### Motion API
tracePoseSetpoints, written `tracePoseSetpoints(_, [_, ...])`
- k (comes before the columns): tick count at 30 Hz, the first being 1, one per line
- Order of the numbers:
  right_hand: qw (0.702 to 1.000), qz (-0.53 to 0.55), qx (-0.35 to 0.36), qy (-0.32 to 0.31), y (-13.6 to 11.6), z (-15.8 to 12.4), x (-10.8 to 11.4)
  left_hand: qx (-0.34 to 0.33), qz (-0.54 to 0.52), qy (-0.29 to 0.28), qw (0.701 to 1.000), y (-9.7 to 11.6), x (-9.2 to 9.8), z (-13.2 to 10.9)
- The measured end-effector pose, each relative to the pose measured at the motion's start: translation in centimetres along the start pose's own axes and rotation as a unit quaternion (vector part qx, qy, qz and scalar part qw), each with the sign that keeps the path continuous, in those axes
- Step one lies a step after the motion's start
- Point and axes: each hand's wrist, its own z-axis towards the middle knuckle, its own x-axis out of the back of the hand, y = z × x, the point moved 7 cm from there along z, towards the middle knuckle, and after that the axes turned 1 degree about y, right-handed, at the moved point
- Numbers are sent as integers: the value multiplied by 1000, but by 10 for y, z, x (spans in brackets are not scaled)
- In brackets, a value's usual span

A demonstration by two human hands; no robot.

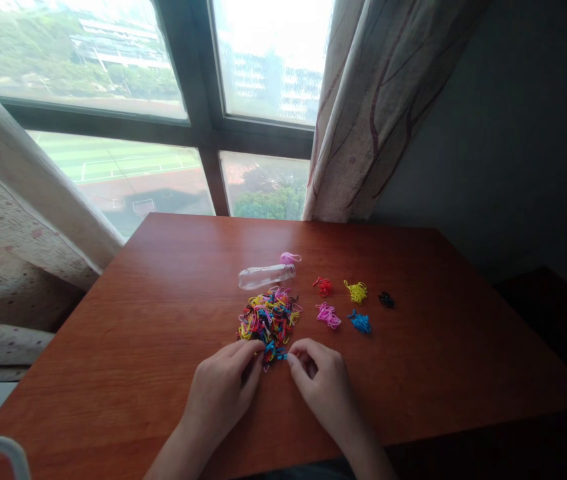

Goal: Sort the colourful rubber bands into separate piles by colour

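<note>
A mixed heap of small colourful bands (pixel 269 316) lies on the brown table. At its near edge, my left hand (pixel 231 377) is closed with thumb and forefinger together beside blue bands; what it pinches is too small to name. My right hand (pixel 316 373) is closed too, its fingertips against a blue band at the heap's right front. To the right lie separate little piles: red (pixel 323 287), yellow (pixel 356 292), black (pixel 386 300), pink (pixel 328 316) and blue (pixel 360 322).
Behind the heap, a clear bottle (pixel 265 276) lies on its side, with a pink cap (pixel 289 257) by its mouth. The table (pixel 138 333) reaches a window with curtains (pixel 363 107). A white curved bar (pixel 1 445) shows at the lower left.
</note>
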Motion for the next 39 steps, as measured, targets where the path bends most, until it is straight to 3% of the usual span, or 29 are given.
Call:
tracePoseSetpoints(7, [1000, -14, 12, 12, -4, 2, 1, -4, -38, 24, 999, -1, 4, -3])
tracePoseSetpoints(13, [1000, 0, 29, 2, -14, 1, -5, -57, -56, -1, 997, 14, 3, -3])
tracePoseSetpoints(19, [999, -3, 47, -3, -20, 0, -7, -61, -33, -6, 998, 13, 0, -2])
tracePoseSetpoints(30, [999, -20, 35, -4, -11, -2, -6, -45, -41, -35, 998, 10, -4, -3])
tracePoseSetpoints(39, [999, -26, 11, 38, 6, -5, 16, -49, -36, -25, 998, 6, -7, -5])
